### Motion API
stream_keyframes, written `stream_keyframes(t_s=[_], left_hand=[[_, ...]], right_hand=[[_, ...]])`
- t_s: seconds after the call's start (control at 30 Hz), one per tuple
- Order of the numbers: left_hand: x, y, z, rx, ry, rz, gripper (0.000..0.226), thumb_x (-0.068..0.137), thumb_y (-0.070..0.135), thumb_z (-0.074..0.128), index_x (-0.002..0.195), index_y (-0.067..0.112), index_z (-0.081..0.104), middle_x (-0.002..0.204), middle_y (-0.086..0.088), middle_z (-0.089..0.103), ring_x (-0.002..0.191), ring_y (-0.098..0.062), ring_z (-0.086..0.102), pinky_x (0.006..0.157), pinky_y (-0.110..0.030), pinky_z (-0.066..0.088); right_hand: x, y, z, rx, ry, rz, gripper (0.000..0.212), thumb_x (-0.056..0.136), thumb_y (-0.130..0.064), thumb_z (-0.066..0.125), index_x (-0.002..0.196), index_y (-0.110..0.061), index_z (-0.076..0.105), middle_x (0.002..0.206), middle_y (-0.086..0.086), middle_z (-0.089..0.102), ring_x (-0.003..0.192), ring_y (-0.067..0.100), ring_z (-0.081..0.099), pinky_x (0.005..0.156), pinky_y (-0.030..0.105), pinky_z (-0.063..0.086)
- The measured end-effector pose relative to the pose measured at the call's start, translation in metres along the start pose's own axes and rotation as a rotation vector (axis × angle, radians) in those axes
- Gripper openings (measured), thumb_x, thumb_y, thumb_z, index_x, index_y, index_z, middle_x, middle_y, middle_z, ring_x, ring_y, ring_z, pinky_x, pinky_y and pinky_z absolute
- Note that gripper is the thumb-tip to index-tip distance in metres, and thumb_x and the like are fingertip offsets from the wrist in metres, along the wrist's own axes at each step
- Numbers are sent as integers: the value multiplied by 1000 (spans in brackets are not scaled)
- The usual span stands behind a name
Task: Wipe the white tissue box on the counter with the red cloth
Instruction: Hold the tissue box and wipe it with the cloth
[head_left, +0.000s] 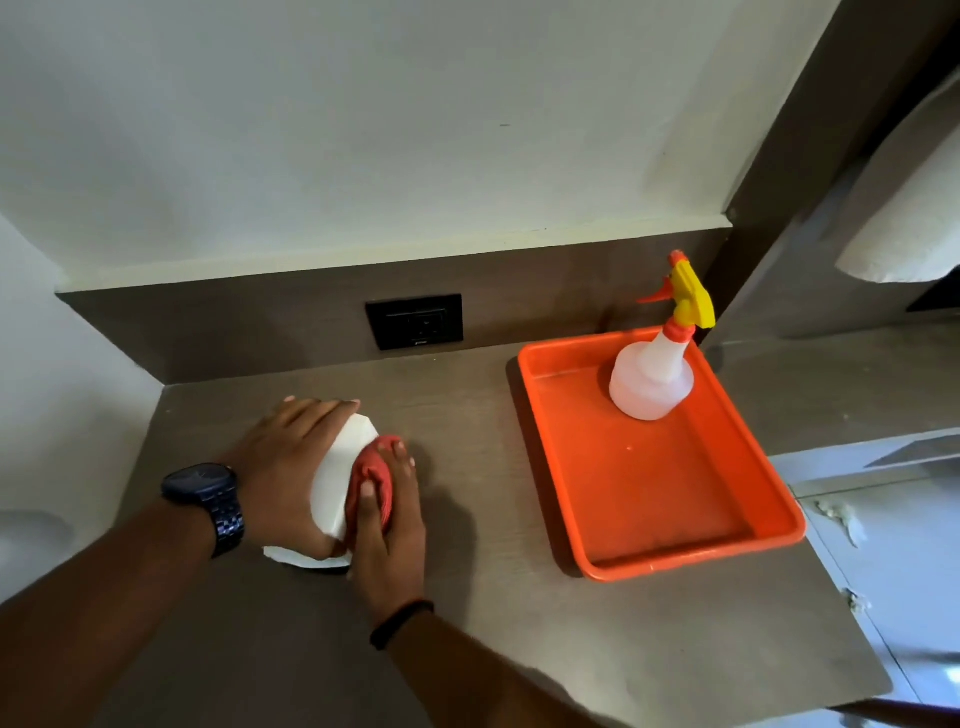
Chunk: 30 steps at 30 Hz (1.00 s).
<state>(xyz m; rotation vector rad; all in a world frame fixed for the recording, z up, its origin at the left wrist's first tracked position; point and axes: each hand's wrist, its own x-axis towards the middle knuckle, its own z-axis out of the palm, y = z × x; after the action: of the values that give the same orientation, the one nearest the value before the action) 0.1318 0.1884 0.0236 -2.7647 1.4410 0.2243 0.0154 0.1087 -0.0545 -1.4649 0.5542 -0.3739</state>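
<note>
- While your left hand (283, 470) clamps the white tissue box (340, 470) from the left side, fingers wrapped over its far edge, the box sits on the bench (519, 623) near the front-left, tilted off square to the wall.
- Box: smooth matte white, hard-edged, with a clipped far corner; a thin white sliver shows under your left palm at the near end.
- Your right hand (389, 540) holds the red cloth (371, 480) in a closed grip, thumb on top, fingers curled round the right side; cloth is bunched into a soft rounded wad, pressed on the box's right face.
- Left wrist: dark metal-link watch (208, 493). Right wrist: thin black band (400, 621).
- Bench surface: grey-brown, flat, faint grain, dull sheen.
- Orange tray (675, 525), glossy plastic, rectangular with rounded corners and raised rim, well apart to the right of the box.
- Spray bottle (652, 379) stands upright in the tray's far corner: translucent white rounded body, yellow head, orange trigger and nozzle.
- Black rectangular wall socket (414, 321) set in the brown backsplash behind the bench.
- Pale textured roll at upper right, blurred.
</note>
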Motion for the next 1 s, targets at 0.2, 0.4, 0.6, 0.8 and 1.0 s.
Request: stream_keyframes(t_s=[0.2, 0.4, 0.6, 0.8, 1.0], left_hand=[[1, -1, 1, 12, -24, -7, 134, 32, 77, 69, 140, 11, 26, 139, -10, 46, 125, -31, 43, 111, -52, 29], [1, 0, -1, 6, -43, -27, 139, 29, 77, 71, 142, 12, 21, 139, -10, 44, 127, -34, 40, 111, -55, 27], [1, 2, -1, -2, -34, -16, 132, 33, 72, 70, 141, 11, 24, 140, -11, 44, 128, -33, 39, 111, -55, 27], [3, 6, -4, -10, -22, -15, 134, 28, 73, 70, 138, 8, 31, 136, -12, 47, 125, -34, 42, 109, -56, 28], [0, 11, -8, -31, -10, -37, 132, 29, 64, 75, 139, 6, 30, 138, -14, 45, 127, -35, 40, 112, -54, 24]], right_hand=[[12, -5, 5, -55, 26, -178, 36, 96, -54, 34, 130, -68, 32, 147, -49, 20, 149, -4, 15, 122, 24, 20], [21, -4, 7, -75, 94, 23, 45, 96, -49, 35, 139, -38, 46, 149, -14, 44, 142, 6, 35, 121, 43, 30], [-8, -4, 12, -47, 132, -103, 34, 95, -54, 35, 122, -75, 32, 135, -54, 34, 141, -4, 33, 120, 35, 30], [30, -19, 7, -29, 100, -66, 42, 100, -42, 36, 130, -22, 56, 141, -1, 54, 130, 9, 46, 114, 31, 35], [6, -5, 11, -8, 134, 97, 35, 102, -38, 40, 125, -17, 56, 129, 1, 47, 118, 13, 52, 108, 34, 43]])
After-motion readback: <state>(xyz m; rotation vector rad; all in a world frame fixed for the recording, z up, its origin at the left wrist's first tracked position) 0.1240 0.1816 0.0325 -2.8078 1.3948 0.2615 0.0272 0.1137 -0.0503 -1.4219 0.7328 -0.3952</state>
